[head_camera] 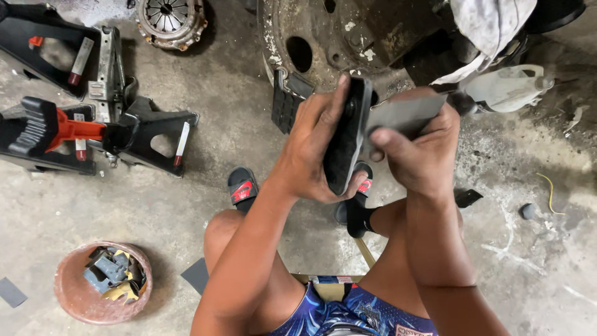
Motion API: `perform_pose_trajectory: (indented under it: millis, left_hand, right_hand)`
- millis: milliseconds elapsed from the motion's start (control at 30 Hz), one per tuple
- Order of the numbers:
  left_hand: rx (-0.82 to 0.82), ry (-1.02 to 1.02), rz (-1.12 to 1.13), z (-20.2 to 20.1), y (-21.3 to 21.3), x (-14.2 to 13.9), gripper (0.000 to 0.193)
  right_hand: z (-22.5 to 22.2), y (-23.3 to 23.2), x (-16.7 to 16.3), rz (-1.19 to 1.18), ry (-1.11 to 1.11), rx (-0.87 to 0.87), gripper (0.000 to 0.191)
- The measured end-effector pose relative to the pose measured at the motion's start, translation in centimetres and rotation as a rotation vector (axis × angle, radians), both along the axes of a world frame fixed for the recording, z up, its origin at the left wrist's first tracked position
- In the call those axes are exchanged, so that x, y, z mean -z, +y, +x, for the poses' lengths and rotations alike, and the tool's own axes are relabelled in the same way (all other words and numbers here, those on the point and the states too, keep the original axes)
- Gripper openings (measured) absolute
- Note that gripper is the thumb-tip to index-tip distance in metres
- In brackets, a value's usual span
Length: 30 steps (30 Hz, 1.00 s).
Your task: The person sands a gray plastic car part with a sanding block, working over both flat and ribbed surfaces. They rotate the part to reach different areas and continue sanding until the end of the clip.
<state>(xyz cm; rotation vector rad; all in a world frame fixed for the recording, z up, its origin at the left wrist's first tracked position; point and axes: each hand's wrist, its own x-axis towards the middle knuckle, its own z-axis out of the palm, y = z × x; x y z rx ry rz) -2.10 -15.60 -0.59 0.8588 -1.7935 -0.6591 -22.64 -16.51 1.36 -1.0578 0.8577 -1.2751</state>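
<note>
— So, what are the hands holding?
— The left hand [317, 146] is wrapped around a black brake pad [346, 134], held on edge above the knees, thumb along its front edge and fingers behind. The right hand [418, 149] is closed on a grey sheet of sandpaper [404, 115], pressing it flat against the pad's face.
— And around them?
— Just behind the hands a rusty wheel hub [348, 34] sits on the concrete floor [236, 118], with a second brake pad [287, 99] leaning against it. Black jack stands [152, 134] and a red-handled jack [68, 129] lie toward the floor's left edge. A clay-coloured bowl of small parts [102, 281] rests near the lower left corner, well apart from the hands.
</note>
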Motion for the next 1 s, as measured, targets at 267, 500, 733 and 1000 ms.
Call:
perform_pose_trajectory:
  millis: [267, 500, 733, 1000]
  left_hand:
    - [-0.044, -0.064, -0.032, -0.4, -0.9, 0.3, 0.113]
    - [-0.048, -0.170, -0.058, 0.1, -1.5, 0.3, 0.115]
    - [-0.081, -0.223, -0.019, 0.7, -1.4, 0.5, 0.118]
    - [-0.089, -0.175, -0.025, 0.9, -1.8, 0.6, 0.118]
  right_hand:
    - [1.6, -0.7, -0.8, 0.200, -0.158, 0.125, 0.028]
    - [0.6, -1.0, 0.2, 0.071, -0.008, 0.110, 0.018]
    - [0.8, -1.0, 0.9, 0.089, 0.086, 0.098, 0.020]
    - [1.3, -1.6, 1.1, 0.167, 0.043, -0.026, 0.022]
